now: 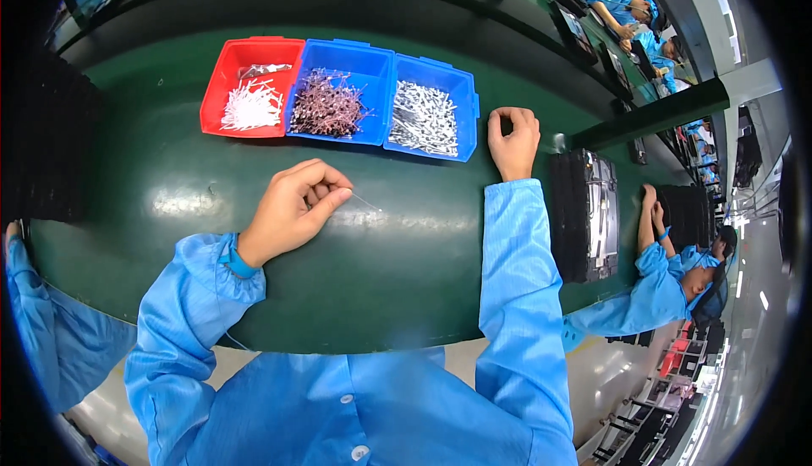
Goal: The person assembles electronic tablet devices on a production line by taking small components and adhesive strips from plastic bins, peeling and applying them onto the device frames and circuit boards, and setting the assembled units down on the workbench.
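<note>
My left hand (296, 205) is over the middle of the green table, its thumb and forefinger pinched on a thin, clear wire-like piece (367, 203). The piece sticks out to the right and ends in a small pale tip. Close to the right side of a blue bin of silvery-white small parts (425, 119), my right hand (516, 143) has its fingers curled in, thumb and forefinger meeting. Whatever those fingertips hold, if anything, cannot be made out. Left of that bin stand a blue bin of thin brownish-purple pieces (328, 104) and a red bin of white sticks (252, 107).
A stack of dark trays (585, 216) stands right of my right forearm, and another black stack (51, 136) is at the left. A dark rail crosses behind the bins. Co-workers in blue sit at the right and beyond the rail; a blue sleeve shows at far left.
</note>
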The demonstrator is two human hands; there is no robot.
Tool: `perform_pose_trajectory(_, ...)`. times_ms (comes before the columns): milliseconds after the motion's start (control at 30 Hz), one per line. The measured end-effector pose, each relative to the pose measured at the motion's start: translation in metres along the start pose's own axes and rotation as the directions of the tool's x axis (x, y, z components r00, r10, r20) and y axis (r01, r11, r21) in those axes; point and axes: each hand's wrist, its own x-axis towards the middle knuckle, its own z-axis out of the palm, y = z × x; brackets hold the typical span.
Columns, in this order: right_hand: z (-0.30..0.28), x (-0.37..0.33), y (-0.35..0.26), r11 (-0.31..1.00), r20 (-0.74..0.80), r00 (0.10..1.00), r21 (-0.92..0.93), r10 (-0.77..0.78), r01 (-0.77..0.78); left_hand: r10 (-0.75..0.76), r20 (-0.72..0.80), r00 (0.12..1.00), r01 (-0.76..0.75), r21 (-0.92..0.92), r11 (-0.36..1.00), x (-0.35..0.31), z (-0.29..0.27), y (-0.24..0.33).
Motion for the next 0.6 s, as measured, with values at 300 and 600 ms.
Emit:
perform_pose_trajectory(300,-0.010,0.006,-0.008,0.986,0.076,0.988,-0.089,-0.134,0.140,-0.038,-0.038,0.999,0.036,-0.063,0.997,-0.002,0.004,-0.001)
perform_pose_trajectory(600,-0.010,0.009,-0.003,0.980,0.066,0.987,-0.128,-0.147,0.154,-0.036,-0.011,0.999,0.036,-0.038,0.999,-0.001,0.003,-0.002)
